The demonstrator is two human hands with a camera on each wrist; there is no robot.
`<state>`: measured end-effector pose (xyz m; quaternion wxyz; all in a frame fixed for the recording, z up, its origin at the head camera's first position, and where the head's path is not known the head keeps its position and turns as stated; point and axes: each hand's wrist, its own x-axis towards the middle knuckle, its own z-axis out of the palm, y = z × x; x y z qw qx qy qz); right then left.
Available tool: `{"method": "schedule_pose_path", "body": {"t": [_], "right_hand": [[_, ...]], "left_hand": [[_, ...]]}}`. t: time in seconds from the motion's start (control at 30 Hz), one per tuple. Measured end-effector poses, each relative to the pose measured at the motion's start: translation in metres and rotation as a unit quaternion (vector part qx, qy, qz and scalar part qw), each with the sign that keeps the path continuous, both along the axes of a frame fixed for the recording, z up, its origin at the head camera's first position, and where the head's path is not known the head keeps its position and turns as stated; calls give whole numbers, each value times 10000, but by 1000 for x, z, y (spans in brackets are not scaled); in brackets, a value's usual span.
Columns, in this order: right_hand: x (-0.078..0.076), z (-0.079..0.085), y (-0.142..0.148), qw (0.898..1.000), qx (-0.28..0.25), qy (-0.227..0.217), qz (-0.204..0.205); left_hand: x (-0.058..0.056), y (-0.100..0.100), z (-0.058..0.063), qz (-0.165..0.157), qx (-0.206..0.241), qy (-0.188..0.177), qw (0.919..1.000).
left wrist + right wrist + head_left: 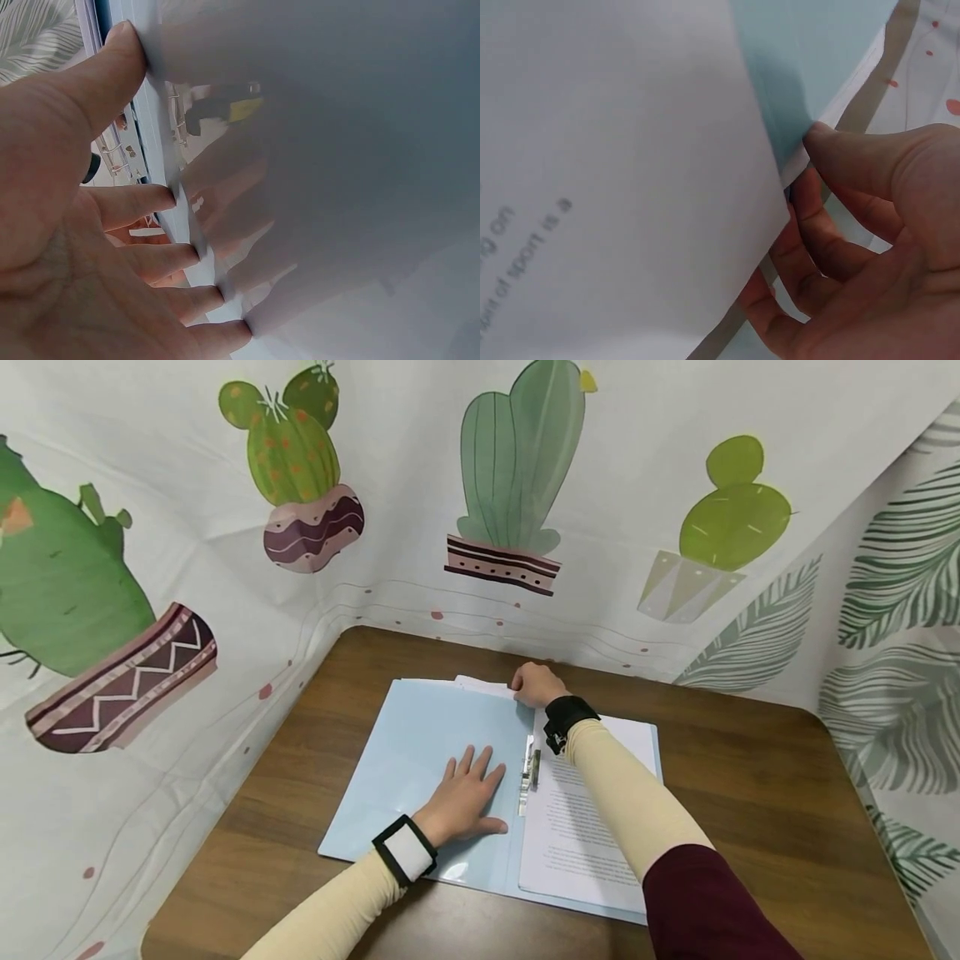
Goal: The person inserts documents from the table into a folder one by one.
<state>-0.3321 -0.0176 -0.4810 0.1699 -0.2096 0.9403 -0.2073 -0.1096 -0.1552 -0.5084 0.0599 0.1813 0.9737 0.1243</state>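
Observation:
A light blue folder (390, 752) lies spread out on the table, with a metal clip (531, 768) along its spine. Printed white pages (588, 827) rest on its right side. My left hand (461, 802) is on the left cover, fingers spread and straight; in the left wrist view its fingertips (187, 255) touch the glossy surface. At the top edge near the spine, my right hand (538, 685) pinches the folder's edge, thumb above and fingers curled below in the right wrist view. A white paper edge (480, 685) sticks out past the top of the left cover, beside the right hand.
The brown wooden table (750, 810) has rounded corners. A white cloth (405, 485) with printed cacti hangs right behind its far edge and along the left. Leaf-patterned cloth (900, 568) hangs on the right. The right forearm crosses over the printed pages.

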Motion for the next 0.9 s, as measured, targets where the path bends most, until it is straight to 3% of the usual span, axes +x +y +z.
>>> {"method": "schedule_pose_path", "body": {"t": [0.27, 0.63, 0.9], "right_hand": [[-10, 1, 9, 9991, -210, -297, 197], [-29, 10, 45, 9932, 358, -996, 492], [-30, 3, 53, 9943, 123, -855, 628]], "left_hand": [[1, 3, -1, -23, -49, -13, 10000], [2, 3, 2, 39, 65, -13, 10000], [1, 1, -1, 28, 143, -27, 9999]]}}
